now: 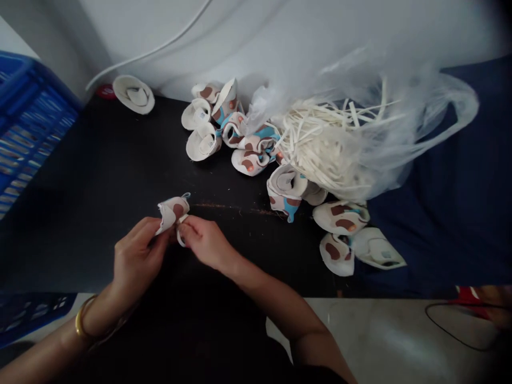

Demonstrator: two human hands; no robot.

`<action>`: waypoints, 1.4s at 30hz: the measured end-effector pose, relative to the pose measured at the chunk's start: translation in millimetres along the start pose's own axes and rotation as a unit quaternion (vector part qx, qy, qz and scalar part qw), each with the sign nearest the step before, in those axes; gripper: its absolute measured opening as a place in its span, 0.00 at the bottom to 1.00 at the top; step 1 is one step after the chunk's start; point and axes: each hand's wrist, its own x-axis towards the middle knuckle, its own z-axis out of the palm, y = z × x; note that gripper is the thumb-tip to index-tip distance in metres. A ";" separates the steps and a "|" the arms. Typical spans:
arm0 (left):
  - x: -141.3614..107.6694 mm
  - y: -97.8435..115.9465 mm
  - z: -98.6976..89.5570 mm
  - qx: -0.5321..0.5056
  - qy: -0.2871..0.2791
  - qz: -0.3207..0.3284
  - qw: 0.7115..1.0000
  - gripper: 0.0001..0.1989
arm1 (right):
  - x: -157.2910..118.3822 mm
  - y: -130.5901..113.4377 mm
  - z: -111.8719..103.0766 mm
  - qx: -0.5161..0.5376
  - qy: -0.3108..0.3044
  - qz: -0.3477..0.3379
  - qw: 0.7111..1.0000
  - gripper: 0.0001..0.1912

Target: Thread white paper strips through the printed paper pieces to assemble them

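A small white shoe upper with brown patches (175, 209) is held between my hands over the black table (100, 176). My left hand (138, 256) grips its left, lower side, fingers closed on the fabric. On the right side my right hand (206, 240) pinches the edge of the piece, where a narrow white strip shows at the fingertips. A thin loop stands up from the top of the piece. Its underside is hidden by my fingers.
Several similar shoe pieces (250, 161) lie along the table's back and right. A clear plastic bag (432, 122) holds white strips (320, 144). A round white piece (134, 95) sits back left, near a blue crate (36, 117). Dark blue cloth (452, 213) covers the right side.
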 end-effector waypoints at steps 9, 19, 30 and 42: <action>6.2 -0.2 -9.1 -0.033 0.014 0.038 0.999 0.04 | -9.9 -11.4 9.3 0.452 -0.132 0.127 0.873 0.13; 11.2 3.0 -4.6 -0.085 -0.084 -0.023 0.993 0.09 | -22.9 -13.2 -6.4 -0.197 0.088 -0.059 0.975 0.09; 16.1 -16.1 -7.0 -0.086 -0.045 -0.176 0.980 0.11 | -25.2 -27.8 -102.9 0.509 0.123 -0.239 0.817 0.07; 6.3 8.1 0.6 -0.184 -0.069 -0.280 0.940 0.14 | -9.5 -42.1 -161.8 0.626 0.082 -0.355 0.689 0.07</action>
